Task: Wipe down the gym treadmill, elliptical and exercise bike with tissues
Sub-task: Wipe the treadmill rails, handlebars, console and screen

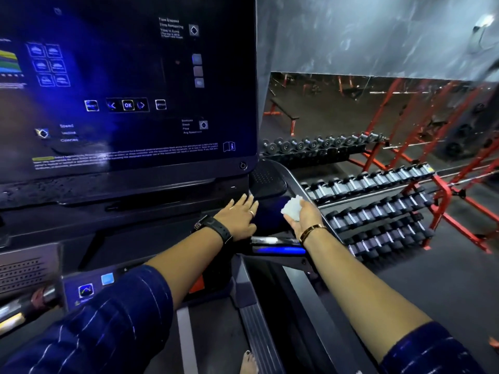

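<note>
Tissue: your white crumpled paper tissue (292, 207) is bunched into a lumpy wad, bright against the dark machine.
Tissue location: at the right end of the black glossy treadmill console (129, 85), just below its rounded corner, beside the sloping grey handrail (298, 184).
Right hand: your right hand (305, 218) has its fingers curled round the tissue; a gold bracelet (312, 232) sits on the wrist.
Left hand: your left hand (239, 215) lies flat, fingers straight and slightly spread, on the dark ledge under the screen; a black wristwatch (216, 228) is on the wrist.
Surroundings: a tiered rack of black-and-silver dumbbells (378, 206) stands just beyond the handrail, with red steel frames (442, 190) behind it.
Below: a bare foot (247, 363) is on the treadmill deck.
Legible writing: "OK", "Speed" and "Calories" on the screen; the fine print is too blurred to read.
</note>
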